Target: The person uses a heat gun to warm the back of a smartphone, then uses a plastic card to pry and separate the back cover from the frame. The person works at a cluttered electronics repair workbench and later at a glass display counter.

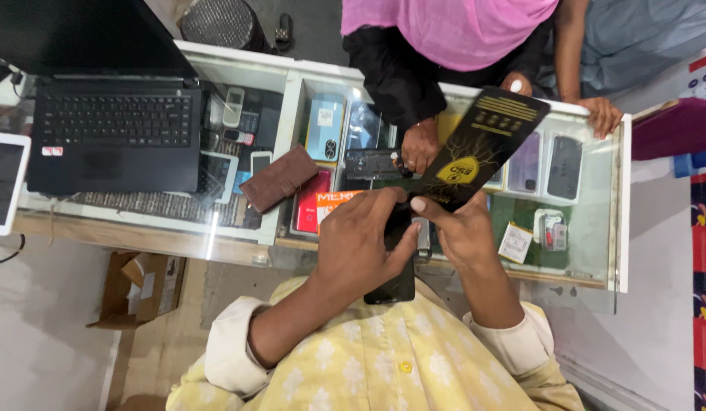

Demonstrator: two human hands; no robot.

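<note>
Now your left hand (360,236) grips a black phone (398,283); your right hand (463,228) pinches a black-and-yellow packet (482,144) above the glass counter's (596,251) near edge.

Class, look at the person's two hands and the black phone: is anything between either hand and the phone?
Nothing visible. The left hand already lies over the phone, and the right hand holds a black flat packet just above it.

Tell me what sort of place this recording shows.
Most likely a small mobile phone shop. A glass counter displays boxed phones and phone cases inside. The person's left hand and right hand hold a black phone and a flat black packet, while another person stands across the counter.
</note>
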